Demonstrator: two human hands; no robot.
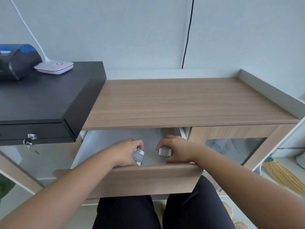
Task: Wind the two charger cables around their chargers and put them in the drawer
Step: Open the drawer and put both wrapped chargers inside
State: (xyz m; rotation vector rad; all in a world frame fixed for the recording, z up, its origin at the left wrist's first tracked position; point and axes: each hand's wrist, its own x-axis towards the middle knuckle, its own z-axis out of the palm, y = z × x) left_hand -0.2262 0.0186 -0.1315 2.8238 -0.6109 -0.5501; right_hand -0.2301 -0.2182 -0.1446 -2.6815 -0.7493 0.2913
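**Ana:** Down inside the open drawer point(115, 164), both of the 2 wound chargers are already below the desk point(181, 100) top. What could go wrong from here?

**Ben:** Mostly the windings. The left charger point(138, 155) shows grey cable wrapped round a white body, with a white bit poking out toward the drawer front. If that end isn't tucked, I'd expect the coil to spring loose on release.

**Ana:** And the right one?

**Ben:** The right charger point(164, 152) looks rounder, so it might roll once let go. A loose end could also catch when the drawer is pushed shut.

**Ana:** How are the hands placed?

**Ben:** The left hand point(127, 152) is curled round its charger from the left, fingers over the top. The right hand point(177, 150) grips its charger from the right, thumb on the near side. Each charger sits at the inner edge of its hand, the 2 near each other but apart.

**Ana:** Resting on the drawer floor?

**Ben:** I can't tell whether they're touching it or just above.
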